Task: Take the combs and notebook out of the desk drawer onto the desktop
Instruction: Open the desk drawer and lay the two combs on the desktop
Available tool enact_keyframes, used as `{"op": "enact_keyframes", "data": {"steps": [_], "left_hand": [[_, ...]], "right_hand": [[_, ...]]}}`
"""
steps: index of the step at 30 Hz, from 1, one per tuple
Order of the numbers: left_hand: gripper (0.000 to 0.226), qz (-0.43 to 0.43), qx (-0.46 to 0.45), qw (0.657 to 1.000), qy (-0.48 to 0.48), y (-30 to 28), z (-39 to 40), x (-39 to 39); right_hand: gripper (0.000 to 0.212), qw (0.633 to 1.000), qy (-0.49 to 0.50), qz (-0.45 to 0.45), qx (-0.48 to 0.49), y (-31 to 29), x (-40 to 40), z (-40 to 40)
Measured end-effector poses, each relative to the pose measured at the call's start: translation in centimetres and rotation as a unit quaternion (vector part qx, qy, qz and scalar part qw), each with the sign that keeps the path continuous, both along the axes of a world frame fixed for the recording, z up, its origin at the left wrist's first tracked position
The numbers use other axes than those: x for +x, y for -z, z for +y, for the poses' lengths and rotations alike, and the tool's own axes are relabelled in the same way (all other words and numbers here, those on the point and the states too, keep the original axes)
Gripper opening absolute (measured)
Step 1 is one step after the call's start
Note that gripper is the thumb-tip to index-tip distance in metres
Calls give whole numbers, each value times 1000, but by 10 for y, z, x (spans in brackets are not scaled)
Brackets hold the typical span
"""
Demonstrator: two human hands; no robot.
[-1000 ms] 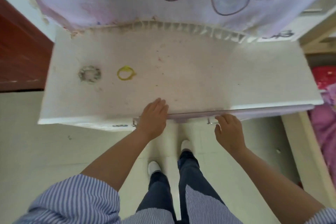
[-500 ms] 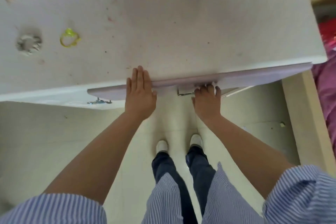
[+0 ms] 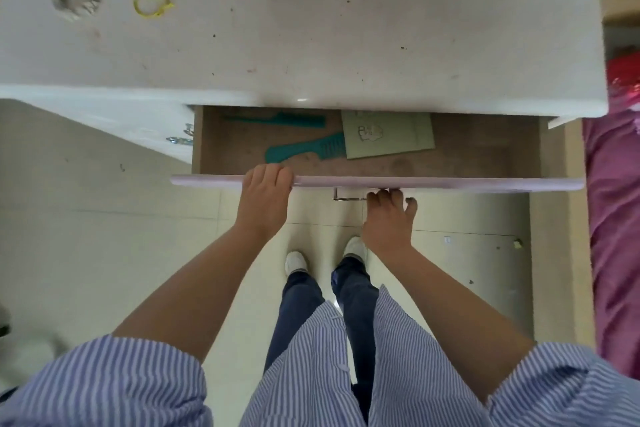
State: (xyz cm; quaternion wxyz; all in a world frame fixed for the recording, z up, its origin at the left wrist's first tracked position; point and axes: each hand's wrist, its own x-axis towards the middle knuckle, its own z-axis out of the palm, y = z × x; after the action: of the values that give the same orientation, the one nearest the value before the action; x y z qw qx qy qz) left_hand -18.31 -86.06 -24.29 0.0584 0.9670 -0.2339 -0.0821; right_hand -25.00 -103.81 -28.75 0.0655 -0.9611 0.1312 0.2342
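Head view: we see the bench (image 3: 311,28), its drawer (image 3: 485,149) open, notebook (image 3: 388,133) and two teal combs (image 3: 304,149) inside. Our left hand (image 3: 265,199) curls over the drawer front; our right hand (image 3: 389,218) hooks the handle (image 3: 346,198) below.

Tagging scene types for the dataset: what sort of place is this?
Probably a home bedroom: a scuffed white desk with an open wooden drawer holding teal plastic combs, and pink bedding alongside on a tiled floor.
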Motion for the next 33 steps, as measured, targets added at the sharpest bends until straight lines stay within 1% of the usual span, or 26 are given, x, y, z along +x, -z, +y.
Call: {"op": "enact_keyframes", "data": {"steps": [2,5,6,7,8,9,11,12,14,15,17,19,20,21,22,23,24,25,26,28,29,33], "left_hand": [[30,7,0,1000,-17,6,-1,-2],[34,8,7,1000,-17,14,-2,-7],[35,12,9,1000,-16,15,-2,-9],[36,14,13,1000,-17,17,-2,-10],[35,24,20,999,-19,17,-1,-10],[32,38,19,999,-20,19,1,-7],[15,101,-17,994,-25,19,7,2],[17,144,-50,988,-34,18,9,10],[23,212,-121,965,-95,18,13,29],[21,218,-131,959,-128,21,15,40],[19,193,-90,963,-163,31,21,63],[22,178,-9,969,-170,46,26,82],[27,183,32,968,-166,54,28,91],[35,199,67,964,-162,61,29,97],[47,211,95,961,-153,69,29,104],[62,213,115,960,-140,77,29,111],[77,201,125,964,-124,83,27,116],[84,177,135,969,-111,90,26,121],[81,141,145,974,-99,94,25,124],[58,83,155,981,-76,100,25,129],[51,72,163,982,-65,101,26,129],[50,98,220,970,-11,102,29,127]], "right_hand": [[40,999,-17,-21,-29,-1,2,-3],[54,995,-58,73,29,-4,1,-9],[56,991,-73,103,42,-7,0,-11],[53,986,-95,123,55,-13,1,-14],[47,981,-115,134,81,-19,2,-18],[38,975,-132,134,122,-27,4,-21],[26,957,-167,110,209,-42,12,-26],[22,951,-186,84,231,-48,22,-26],[19,950,-222,28,218,-50,56,-20],[18,952,-239,6,193,-45,76,-13],[21,953,-271,-13,134,-27,111,5],[32,949,-304,-1,80,-1,133,21],[36,948,-314,9,57,10,141,27],[38,946,-321,14,39,20,144,32],[38,945,-324,-2,29,29,147,36],[36,943,-329,-42,22,36,147,38],[34,942,-326,-80,12,41,148,40],[33,944,-315,-95,5,45,149,41],[33,950,-302,-78,8,50,148,42],[37,959,-281,-19,14,58,146,41],[37,962,-274,-1,8,60,146,39],[35,956,-293,7,-8,56,146,32]]}}
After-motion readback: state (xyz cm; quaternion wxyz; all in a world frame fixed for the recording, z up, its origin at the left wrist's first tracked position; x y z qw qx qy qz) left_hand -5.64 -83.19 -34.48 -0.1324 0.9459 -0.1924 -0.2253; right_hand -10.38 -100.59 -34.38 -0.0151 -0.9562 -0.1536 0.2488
